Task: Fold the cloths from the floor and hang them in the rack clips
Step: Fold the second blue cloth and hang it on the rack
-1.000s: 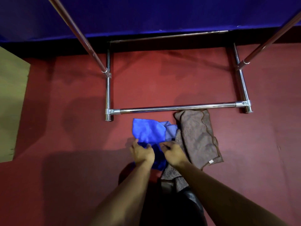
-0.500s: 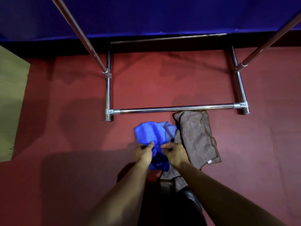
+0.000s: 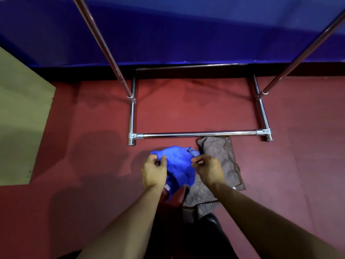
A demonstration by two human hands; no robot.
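A bright blue cloth (image 3: 179, 165) hangs crumpled between my two hands, lifted off the red floor. My left hand (image 3: 154, 171) pinches its left top edge and my right hand (image 3: 209, 170) pinches its right top edge. Under and to the right of it a brown cloth (image 3: 218, 156) lies flat on the floor, its far end touching the rack's front base bar. The chrome rack (image 3: 197, 134) stands just beyond the cloths; only its base frame and two slanting uprights show. Its clips are out of view.
A red carpet (image 3: 186, 109) covers the floor. A blue wall (image 3: 186, 30) rises right behind the rack. A pale board (image 3: 20, 118) lies at the left. My dark shoe (image 3: 209, 221) is near the brown cloth's near end.
Both hands gathered the blue cloth from the floor, lifted it and drew apart along its top edge. The brown cloth stayed in place.
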